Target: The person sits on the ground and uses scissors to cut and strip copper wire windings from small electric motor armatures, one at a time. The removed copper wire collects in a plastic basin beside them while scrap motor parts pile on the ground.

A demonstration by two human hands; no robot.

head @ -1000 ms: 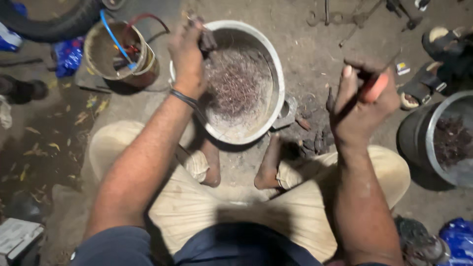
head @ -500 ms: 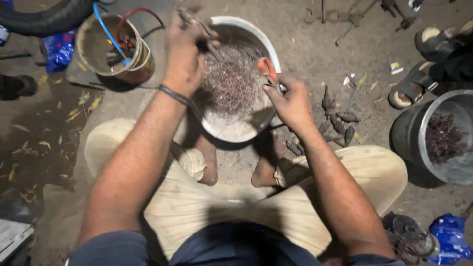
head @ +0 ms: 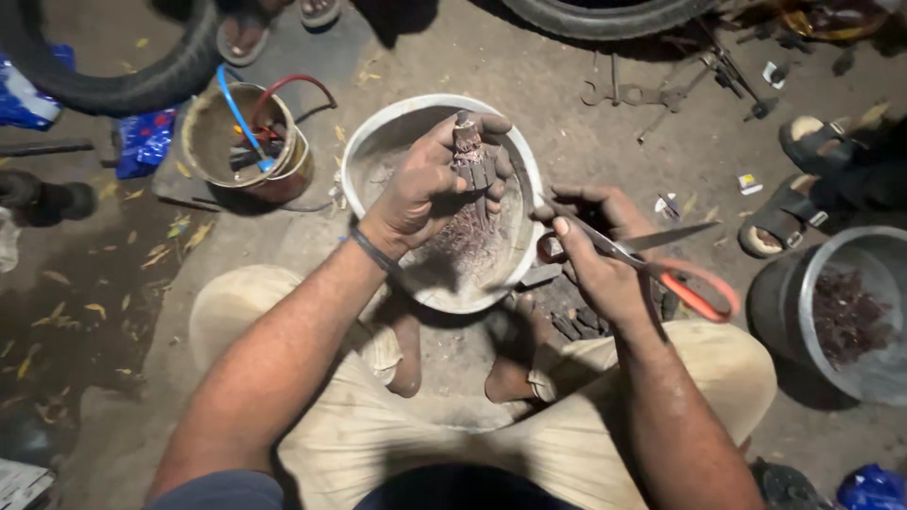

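Observation:
My left hand (head: 425, 184) is closed around a dark bundle of thin strips (head: 470, 161), held upright over a white bowl (head: 378, 142) on the ground. The bowl holds a heap of fine dark shreds (head: 463, 246). My right hand (head: 600, 255) grips a pair of scissors (head: 661, 260) with orange-red handles, blades apart, just to the right of the bowl's rim. The blades point away from the bundle. I sit cross-legged, bare feet under the bowl.
A small tin (head: 241, 142) with blue and red tubes stands at the upper left. At the right edge sits a grey basin (head: 841, 316) of dark scraps. Tyres (head: 113, 80), wrenches (head: 614, 90), sandals (head: 803, 179) and blue wrappers (head: 142, 142) lie around on the dirt.
My right hand has drawn back from the bowl's rim to its right side, and the scissors are now plainly in view. The left hand has turned, with the bundle standing upright.

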